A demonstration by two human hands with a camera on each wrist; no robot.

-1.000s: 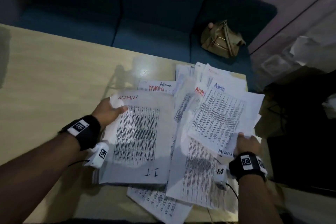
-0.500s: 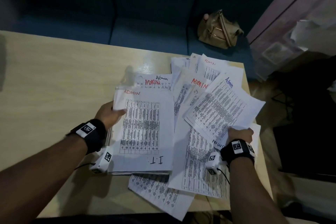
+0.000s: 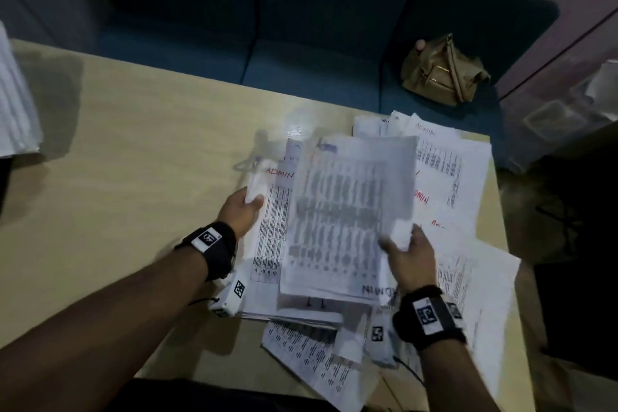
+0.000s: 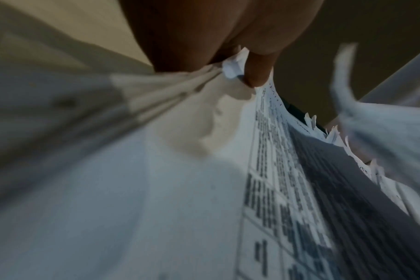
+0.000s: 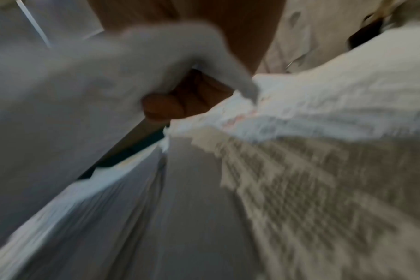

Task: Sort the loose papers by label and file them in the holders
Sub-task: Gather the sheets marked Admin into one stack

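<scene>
My left hand (image 3: 252, 202) grips the left edge of a stack of printed sheets (image 3: 271, 231) headed "ADMIN" in red. In the left wrist view the thumb (image 4: 259, 70) pinches that stack's (image 4: 288, 170) crumpled corner. My right hand (image 3: 398, 241) pinches the lower right corner of a single printed sheet (image 3: 347, 211), blurred, which hangs over the stack. In the right wrist view curled fingers (image 5: 180, 102) sit under that sheet (image 5: 96, 85). More loose labelled papers (image 3: 451, 170) lie fanned out to the right.
The papers lie near the right end of a light wooden table (image 3: 133, 144). Other sheets (image 3: 317, 365) stick out over its near edge. A white paper pile (image 3: 13, 104) shows at the far left. Behind, a tan handbag (image 3: 441, 73) sits on a blue sofa (image 3: 301, 60).
My right hand has carried its sheet leftward from the loose pile to over the ADMIN stack. The left hand has kept its grip on the stack's left edge.
</scene>
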